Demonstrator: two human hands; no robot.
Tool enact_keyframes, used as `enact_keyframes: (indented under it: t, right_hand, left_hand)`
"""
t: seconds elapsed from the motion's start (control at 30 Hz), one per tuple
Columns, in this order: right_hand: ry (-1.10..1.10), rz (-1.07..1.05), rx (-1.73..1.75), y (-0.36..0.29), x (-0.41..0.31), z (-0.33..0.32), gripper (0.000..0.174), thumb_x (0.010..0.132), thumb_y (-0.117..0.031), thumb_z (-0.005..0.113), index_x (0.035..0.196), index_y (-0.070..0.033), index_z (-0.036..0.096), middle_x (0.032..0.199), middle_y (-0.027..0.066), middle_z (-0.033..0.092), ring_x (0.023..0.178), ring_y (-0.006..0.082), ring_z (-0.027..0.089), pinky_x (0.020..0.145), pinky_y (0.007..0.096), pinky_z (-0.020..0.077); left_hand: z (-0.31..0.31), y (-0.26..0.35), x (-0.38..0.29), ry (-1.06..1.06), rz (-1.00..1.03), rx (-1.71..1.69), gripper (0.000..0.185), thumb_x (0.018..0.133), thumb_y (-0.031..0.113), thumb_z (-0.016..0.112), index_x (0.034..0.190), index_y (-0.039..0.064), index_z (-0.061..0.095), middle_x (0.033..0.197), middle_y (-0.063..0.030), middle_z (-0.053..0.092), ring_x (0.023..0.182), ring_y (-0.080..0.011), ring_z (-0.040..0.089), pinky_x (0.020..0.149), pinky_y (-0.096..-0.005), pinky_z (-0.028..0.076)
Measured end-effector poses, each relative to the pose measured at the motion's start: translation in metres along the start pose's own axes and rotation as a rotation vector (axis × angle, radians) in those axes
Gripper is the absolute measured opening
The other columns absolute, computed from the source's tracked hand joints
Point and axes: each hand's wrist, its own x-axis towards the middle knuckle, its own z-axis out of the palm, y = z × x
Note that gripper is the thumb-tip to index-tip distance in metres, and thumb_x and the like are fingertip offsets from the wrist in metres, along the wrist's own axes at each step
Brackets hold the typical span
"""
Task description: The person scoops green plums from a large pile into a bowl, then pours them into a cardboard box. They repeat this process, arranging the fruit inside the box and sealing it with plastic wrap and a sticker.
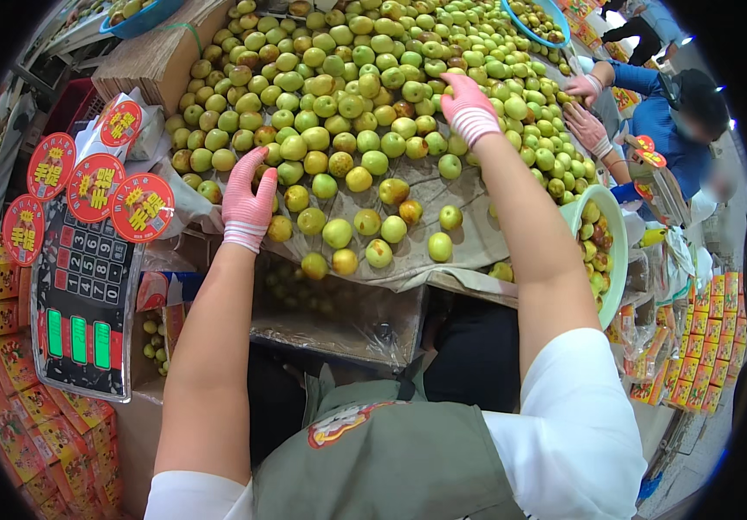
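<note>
A broad heap of green and brownish jujubes (347, 107) covers the cloth-lined sorting table (425, 195) before me. My left hand (248, 201), in a pink and white knit glove, rests at the heap's left edge. Its thumb and fingers are spread around a few jujubes, without a grip that I can see. Farther out on the right, my right hand (471, 110) wears the same kind of glove and reaches over the heap, its fingertips against the fruit. Its palm side is hidden. Looser jujubes (367, 222) lie on the cloth between my arms. An open carton (347, 318) with jujubes sits below the table's front edge.
A pale green basin (614, 240) of jujubes stands at my right elbow. On the left are a digital scale (84, 292) with red round stickers (97, 187) and flattened cardboard (159, 58). A co-worker (666, 123) handles fruit at the right. Printed boxes (705, 344) are stacked around.
</note>
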Motion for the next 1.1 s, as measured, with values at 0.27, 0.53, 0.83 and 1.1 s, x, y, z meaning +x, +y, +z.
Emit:
enact_keyframes:
  t: [0.27, 0.53, 0.83, 1.1]
  right_hand:
    - [-0.422, -0.032, -0.214, -0.027, 0.014, -0.001, 0.032, 0.078, -0.026, 0.062, 0.108, -0.014, 0.068, 0.116, 0.0157, 0.062, 0.106, 0.032, 0.063, 0.096, 0.0402, 0.0498]
    - [-0.545, -0.194, 0.168, -0.041, 0.09, 0.013, 0.056, 0.083, -0.028, 0.067, 0.137, -0.023, 0.055, 0.133, 0.0128, 0.059, 0.113, 0.0279, 0.062, 0.096, 0.0376, 0.0507]
    - [-0.808, -0.331, -0.688, -0.078, 0.04, -0.025, 0.057, 0.076, -0.034, 0.071, 0.13, -0.024, 0.057, 0.117, 0.0098, 0.067, 0.108, 0.0297, 0.064, 0.092, 0.0437, 0.0533]
    - [-0.896, -0.35, -0.095, -0.011, -0.011, -0.056, 0.056, 0.086, -0.039, 0.064, 0.139, -0.023, 0.053, 0.115, 0.0129, 0.068, 0.098, 0.0261, 0.066, 0.089, 0.0375, 0.0539]
  left_hand:
    - [-0.007, -0.003, -0.005, 0.034, 0.026, 0.061, 0.04, 0.089, 0.016, 0.066, 0.127, 0.005, 0.06, 0.129, -0.0152, 0.059, 0.121, -0.0288, 0.056, 0.105, -0.0366, 0.042]
    - [-0.002, 0.0, -0.002, 0.043, 0.039, 0.064, 0.04, 0.088, 0.016, 0.068, 0.126, 0.004, 0.06, 0.129, -0.0159, 0.059, 0.12, -0.0298, 0.056, 0.105, -0.0367, 0.042]
    - [-0.004, 0.004, -0.003, 0.044, 0.02, 0.064, 0.04, 0.087, 0.018, 0.068, 0.124, 0.004, 0.06, 0.128, -0.0166, 0.059, 0.119, -0.0306, 0.057, 0.104, -0.0368, 0.043]
    - [-0.002, 0.006, -0.002, 0.051, 0.028, 0.061, 0.04, 0.087, 0.018, 0.069, 0.124, 0.006, 0.061, 0.127, -0.0163, 0.06, 0.119, -0.0304, 0.057, 0.103, -0.0366, 0.044]
